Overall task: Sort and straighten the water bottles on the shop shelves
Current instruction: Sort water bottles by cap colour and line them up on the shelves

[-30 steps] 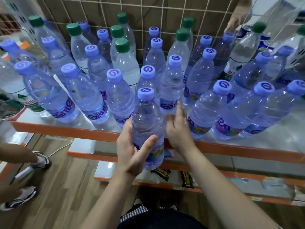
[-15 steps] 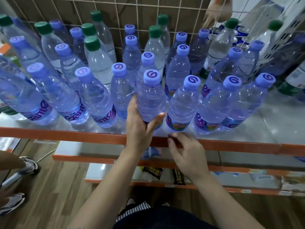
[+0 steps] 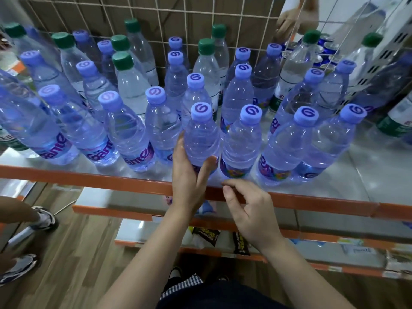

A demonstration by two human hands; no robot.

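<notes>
Water bottle (image 3: 201, 139) with a purple cap stands upright in the front row of the top shelf (image 3: 89, 181), just behind the orange edge and near the middle of the row. The left hand (image 3: 189, 175) grips it low on the body. The fingers (image 3: 178, 148) wrap round its left side and the thumb (image 3: 208, 168) presses on its lower right, so the bottle sits between them with the palm in front of its base. The hand hides most of the label. Just to the right, touching or very nearly, stands the next bottle (image 3: 242, 143), also purple-capped, with two more beyond it in the same row. Green-capped bottles (image 3: 131, 85) stand among purple-capped ones in the rows behind, back to the wire grid (image 3: 156, 18). The right hand (image 3: 247, 210) holds nothing. Its fingers are loosely curled and its index finger (image 3: 234, 182) lies over the orange edge, just in front of the next bottle; whether it touches the edge cannot be told. Dark snack packets (image 3: 205, 233) lie on a lower shelf. Another person's hand (image 3: 289, 18) shows behind the grid at upper right, and a shoe (image 3: 44, 218) rests on the wooden floor at left.
</notes>
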